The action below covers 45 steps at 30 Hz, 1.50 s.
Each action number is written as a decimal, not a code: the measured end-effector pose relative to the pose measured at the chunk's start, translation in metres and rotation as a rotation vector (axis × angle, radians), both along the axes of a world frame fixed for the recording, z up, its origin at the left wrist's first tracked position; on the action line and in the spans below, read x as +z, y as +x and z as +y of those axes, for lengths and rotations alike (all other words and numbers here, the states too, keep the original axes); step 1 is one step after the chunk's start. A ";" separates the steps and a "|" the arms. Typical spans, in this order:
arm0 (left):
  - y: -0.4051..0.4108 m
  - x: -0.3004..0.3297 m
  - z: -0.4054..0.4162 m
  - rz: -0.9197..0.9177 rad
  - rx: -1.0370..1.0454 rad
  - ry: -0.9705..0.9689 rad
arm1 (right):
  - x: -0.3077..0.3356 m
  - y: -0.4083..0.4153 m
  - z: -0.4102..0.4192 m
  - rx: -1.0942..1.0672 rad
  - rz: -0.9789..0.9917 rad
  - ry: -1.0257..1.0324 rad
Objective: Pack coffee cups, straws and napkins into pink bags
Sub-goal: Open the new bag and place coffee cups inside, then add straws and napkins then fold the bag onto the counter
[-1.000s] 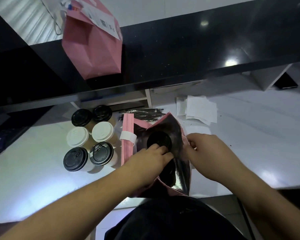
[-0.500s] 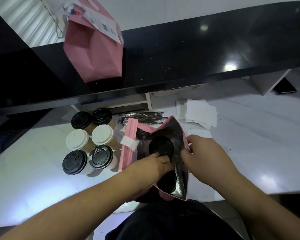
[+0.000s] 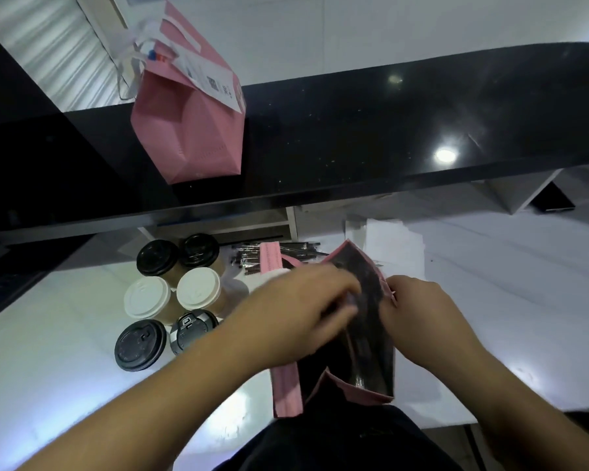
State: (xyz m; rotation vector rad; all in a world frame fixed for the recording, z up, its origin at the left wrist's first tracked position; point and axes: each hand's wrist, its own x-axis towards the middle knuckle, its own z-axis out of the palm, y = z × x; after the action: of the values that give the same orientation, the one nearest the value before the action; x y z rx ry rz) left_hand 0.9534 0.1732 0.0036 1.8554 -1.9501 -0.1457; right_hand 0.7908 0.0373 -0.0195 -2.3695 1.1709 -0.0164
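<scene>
The open pink bag point(image 3: 337, 379) stands on the white counter point(image 3: 507, 300), right of six lidded cups point(image 3: 170, 300). The right hand point(image 3: 419, 314) pinches its rim. The left hand point(image 3: 296, 311) is blurred over the opening; grip indeterminate.

Six lidded coffee cups point(image 3: 170, 300) stand in pairs on the white counter point(image 3: 48, 351): four with black lids, two with white. Two pink bags: one open point(image 3: 288, 396), one on the black ledge point(image 3: 191, 130). One bundle of straws point(image 3: 249, 261), one stack of napkins point(image 3: 395, 243). Two hands.
</scene>
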 end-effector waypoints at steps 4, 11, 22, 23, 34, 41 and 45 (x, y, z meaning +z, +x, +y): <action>0.044 0.004 0.009 0.274 0.488 -0.216 | 0.000 -0.004 -0.015 -0.046 0.019 -0.004; 0.135 -0.107 0.001 0.046 0.755 0.419 | -0.001 -0.006 -0.026 -0.061 0.059 0.030; 0.142 -0.209 -0.047 -0.091 0.541 0.681 | -0.001 -0.006 -0.022 -0.030 0.067 -0.011; 0.142 -0.213 -0.048 -0.073 0.542 0.679 | 0.000 -0.006 -0.023 -0.042 0.077 0.003; 0.137 -0.222 -0.040 -0.132 0.531 0.505 | 0.002 -0.002 -0.026 -0.097 0.055 0.027; 0.144 -0.214 -0.047 -0.156 0.521 0.592 | 0.000 -0.002 -0.026 -0.102 0.043 0.024; 0.149 -0.214 -0.055 -0.233 0.477 0.606 | -0.001 -0.003 -0.027 -0.104 0.044 0.029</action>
State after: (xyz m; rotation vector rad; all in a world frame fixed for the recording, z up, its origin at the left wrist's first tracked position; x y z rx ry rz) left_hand 1.1026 0.1181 -0.2108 2.7897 -1.6452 -0.4230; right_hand 0.7876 0.0106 -0.0200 -2.2924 1.3051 0.0181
